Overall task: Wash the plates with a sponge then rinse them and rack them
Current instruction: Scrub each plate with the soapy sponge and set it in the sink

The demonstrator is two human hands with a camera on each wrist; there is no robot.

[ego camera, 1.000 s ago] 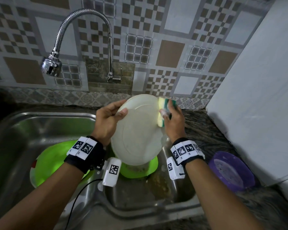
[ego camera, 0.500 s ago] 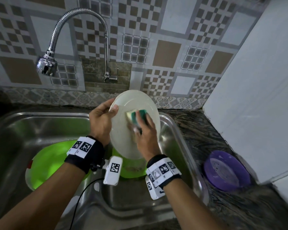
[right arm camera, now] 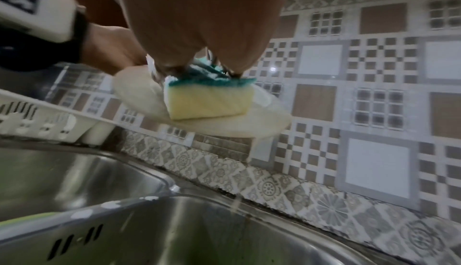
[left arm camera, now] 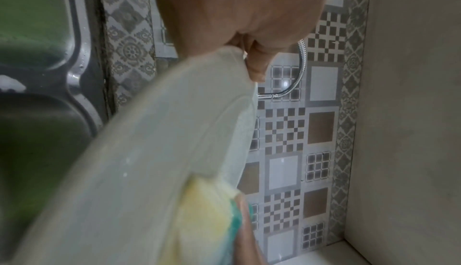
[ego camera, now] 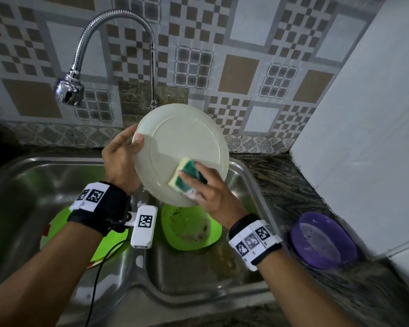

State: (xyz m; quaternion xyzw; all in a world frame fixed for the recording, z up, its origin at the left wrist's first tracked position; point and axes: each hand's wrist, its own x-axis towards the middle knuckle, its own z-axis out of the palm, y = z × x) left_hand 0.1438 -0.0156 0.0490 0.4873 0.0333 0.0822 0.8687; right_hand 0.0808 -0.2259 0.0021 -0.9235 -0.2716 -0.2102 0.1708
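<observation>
A cream plate (ego camera: 182, 147) is held tilted above the sink, its underside facing me. My left hand (ego camera: 122, 156) grips its left rim, thumb on the near face. My right hand (ego camera: 208, 192) holds a yellow sponge with a green scouring side (ego camera: 187, 175) and presses it against the plate's lower right. The left wrist view shows the plate (left arm camera: 154, 151) edge-on with the sponge (left arm camera: 207, 216) against it. From the right wrist the sponge (right arm camera: 209, 97) lies flat on the plate (right arm camera: 224, 125). Two green plates (ego camera: 189, 230) (ego camera: 64, 234) lie in the sink below.
The steel sink (ego camera: 198, 274) has two basins. A flexible tap (ego camera: 69, 90) hangs over the left one, with no water running. A purple bowl (ego camera: 321, 241) sits on the dark counter at the right by a white wall. A white rack (right arm camera: 37, 119) stands left of the sink.
The sponge swept from the plate's upper right edge across its middle down to the lower right. The plate turned to face me more fully and rose slightly.
</observation>
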